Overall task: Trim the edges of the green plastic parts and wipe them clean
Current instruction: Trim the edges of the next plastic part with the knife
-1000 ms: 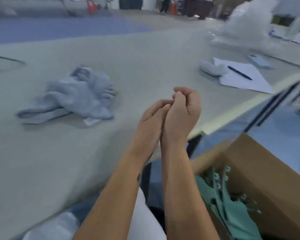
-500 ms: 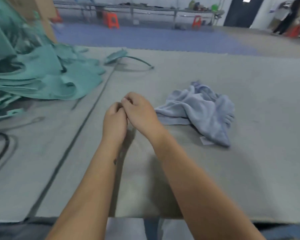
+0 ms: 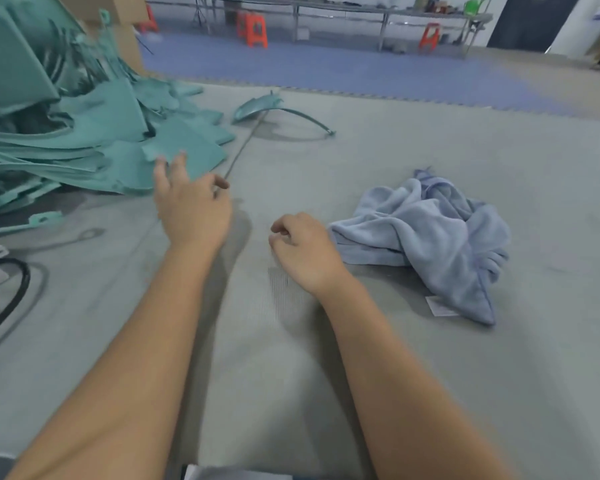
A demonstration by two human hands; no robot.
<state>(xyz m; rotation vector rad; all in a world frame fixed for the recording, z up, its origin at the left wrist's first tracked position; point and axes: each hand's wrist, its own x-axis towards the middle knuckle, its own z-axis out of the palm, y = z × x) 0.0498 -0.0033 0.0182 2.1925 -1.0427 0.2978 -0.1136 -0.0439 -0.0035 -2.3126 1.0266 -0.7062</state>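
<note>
A heap of flat green plastic parts [image 3: 94, 143] lies on the grey table at the left. One curved green part [image 3: 278, 110] rests apart, further back. My left hand [image 3: 191, 202] hovers with fingers spread just in front of the heap's nearest sheet, holding nothing. My right hand [image 3: 303, 245] sits low over the table with fingers loosely curled, empty, just left of a crumpled light blue cloth [image 3: 433, 233].
The grey table [image 3: 378, 341] stretches ahead. A black cable [image 3: 11, 299] and a white object lie at the left edge. Cardboard boxes [image 3: 118, 15] stand behind the heap. Orange stools [image 3: 255, 27] and long benches are on the blue floor beyond.
The view swung left from a box of green parts to the heap. My hands, pressed together before, have separated; the left has moved toward the heap, the right stays near the cloth.
</note>
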